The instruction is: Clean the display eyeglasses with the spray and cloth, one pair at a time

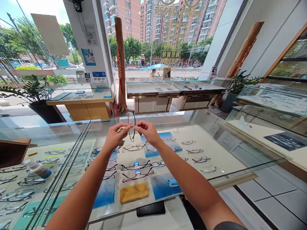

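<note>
A pair of eyeglasses is held up on end above the glass display counter, with thin dark rims and clear lenses. My left hand pinches it from the left near the middle of the frame. From the right, the thumb and fingers of my right hand close on the same eyeglasses. Both hands' fingertips meet close together there. What looks like a pale cloth lies partly hidden in my left fingers. Below, several other eyeglasses rest in rows inside the glass counter.
A yellow block-like case sits near the counter's front. Below it lies a black phone. At left, a white bottle stands tilted in view beside a wooden edge. Further showcases line the window, along with a wooden post.
</note>
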### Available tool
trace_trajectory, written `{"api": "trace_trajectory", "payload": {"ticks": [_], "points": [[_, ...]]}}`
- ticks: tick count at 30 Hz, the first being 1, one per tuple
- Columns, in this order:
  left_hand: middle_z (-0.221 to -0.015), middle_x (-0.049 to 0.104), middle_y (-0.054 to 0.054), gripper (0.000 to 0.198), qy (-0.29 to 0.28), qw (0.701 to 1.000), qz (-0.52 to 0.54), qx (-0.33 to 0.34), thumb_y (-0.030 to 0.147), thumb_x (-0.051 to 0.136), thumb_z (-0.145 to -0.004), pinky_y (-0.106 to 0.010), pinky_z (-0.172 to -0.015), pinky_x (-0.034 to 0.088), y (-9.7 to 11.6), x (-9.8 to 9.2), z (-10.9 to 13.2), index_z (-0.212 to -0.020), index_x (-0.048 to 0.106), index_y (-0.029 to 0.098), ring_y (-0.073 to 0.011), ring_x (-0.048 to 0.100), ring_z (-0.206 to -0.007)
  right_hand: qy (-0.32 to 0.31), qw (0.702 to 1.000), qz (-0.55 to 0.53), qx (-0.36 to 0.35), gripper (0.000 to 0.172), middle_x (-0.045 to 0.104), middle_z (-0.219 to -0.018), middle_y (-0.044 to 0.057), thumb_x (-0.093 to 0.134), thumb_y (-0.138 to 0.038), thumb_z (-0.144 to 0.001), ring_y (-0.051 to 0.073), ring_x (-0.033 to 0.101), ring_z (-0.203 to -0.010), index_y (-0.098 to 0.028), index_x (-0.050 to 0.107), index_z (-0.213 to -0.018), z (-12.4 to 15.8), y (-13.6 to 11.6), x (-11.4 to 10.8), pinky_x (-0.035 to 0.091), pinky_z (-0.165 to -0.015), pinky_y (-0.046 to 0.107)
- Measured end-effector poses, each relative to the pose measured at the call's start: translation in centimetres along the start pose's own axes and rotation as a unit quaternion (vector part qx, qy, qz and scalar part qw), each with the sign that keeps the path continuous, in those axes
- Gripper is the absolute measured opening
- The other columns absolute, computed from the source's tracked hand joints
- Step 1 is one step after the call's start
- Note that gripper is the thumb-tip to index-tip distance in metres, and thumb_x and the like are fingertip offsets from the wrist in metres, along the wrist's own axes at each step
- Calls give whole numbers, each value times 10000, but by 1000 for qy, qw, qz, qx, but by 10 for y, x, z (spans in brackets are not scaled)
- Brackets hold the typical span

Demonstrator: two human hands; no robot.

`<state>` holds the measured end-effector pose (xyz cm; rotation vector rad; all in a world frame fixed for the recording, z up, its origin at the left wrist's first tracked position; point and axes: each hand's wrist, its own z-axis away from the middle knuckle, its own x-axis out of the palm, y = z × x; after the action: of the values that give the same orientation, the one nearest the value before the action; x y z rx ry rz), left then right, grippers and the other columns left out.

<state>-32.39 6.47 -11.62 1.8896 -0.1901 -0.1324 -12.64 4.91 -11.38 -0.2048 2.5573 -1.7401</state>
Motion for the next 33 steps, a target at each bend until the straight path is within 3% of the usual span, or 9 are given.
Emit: {"api": "trace_trajectory", "payload": {"ticks": [3, 7, 14, 18, 23, 25, 27, 30, 33], "points": [[-696, 667, -36, 527, 26, 1000, -1, 8, 665, 953, -731, -256, -534, 369, -1, 0, -1, -929, 860, 185, -127, 496, -604, 24, 1000, -1, 3, 422, 553, -650, -45, 885, -604, -730, 136, 468, -639, -228, 707, -799, 1, -1, 0, 423, -641, 318], [-971, 824, -113, 514, 77, 996, 10, 33, 651, 971, -699, -281, -624, 469, -3, -2, -5, -891, 854, 189, -152, 602, -719, 68, 998, 0, 9, 318, 546, -642, -50, 824, -518, -745, 130, 454, -623, -235, 679, -760, 0, 0, -2, 411, -639, 316], [-1009, 832, -90, 573, 181, 980, 79, 33, 661, 999, -603, -246, -572, 400, -2, -9, -13, -884, 821, 195, -105, 524, -658, 125, 991, -1, 45, 206, 527, -650, -50, 729, -419, -713, 126, 451, -625, -227, 693, -777, -3, 8, -4, 408, -636, 305], [-1020, 828, -87, 550, 192, 977, 77, 42, 649, 976, -639, -249, -586, 404, -4, -13, -15, -908, 803, 201, -120, 564, -690, 110, 991, 9, 80, 273, 512, -600, -50, 743, -497, -743, 131, 426, -583, -231, 689, -772, -2, 13, -3, 385, -589, 307], [-927, 806, -67, 442, 175, 980, -31, 87, 597, 887, -777, -275, -625, 430, -8, -11, -11, -917, 796, 188, -132, 557, -671, 66, 993, 55, 77, 361, 452, -506, -48, 776, -511, -806, 127, 372, -535, -232, 640, -621, 5, 9, 3, 319, -560, 316], [-918, 806, -59, 398, 168, 977, -79, 103, 570, 845, -830, -286, -655, 455, -7, -8, -7, -943, 802, 191, -154, 600, -706, 44, 996, 60, 44, 256, 470, -549, -61, 770, -479, -827, 138, 410, -569, -223, 765, -819, 10, 5, 9, 354, -594, 317], [-936, 817, -58, 365, 158, 975, -106, 117, 551, 815, -867, -296, -712, 492, -6, -5, -4, -960, 805, 198, -181, 658, -778, 7, 997, 73, 2, 383, 488, -609, -71, 733, -456, -871, 148, 460, -611, -208, 822, -1149, 15, 2, 15, 398, -642, 321], [-1001, 840, -73, 340, 144, 974, -117, 131, 535, 798, -896, -320, -815, 536, -4, -2, 0, -968, 807, 202, -212, 717, -883, -32, 992, 118, -37, 599, 475, -668, -79, 660, -437, -939, 140, 454, -633, -164, 733, -1467, 22, 2, 22, 403, -679, 325], [-1053, 854, -94, 327, 141, 972, -120, 144, 517, 799, -910, -346, -905, 552, -4, 0, 1, -974, 808, 197, -235, 751, -962, -26, 987, 152, -41, 673, 469, -692, -78, 634, -420, -960, 141, 427, -649, -139, 667, -1571, 23, 5, 23, 394, -692, 327]]}}
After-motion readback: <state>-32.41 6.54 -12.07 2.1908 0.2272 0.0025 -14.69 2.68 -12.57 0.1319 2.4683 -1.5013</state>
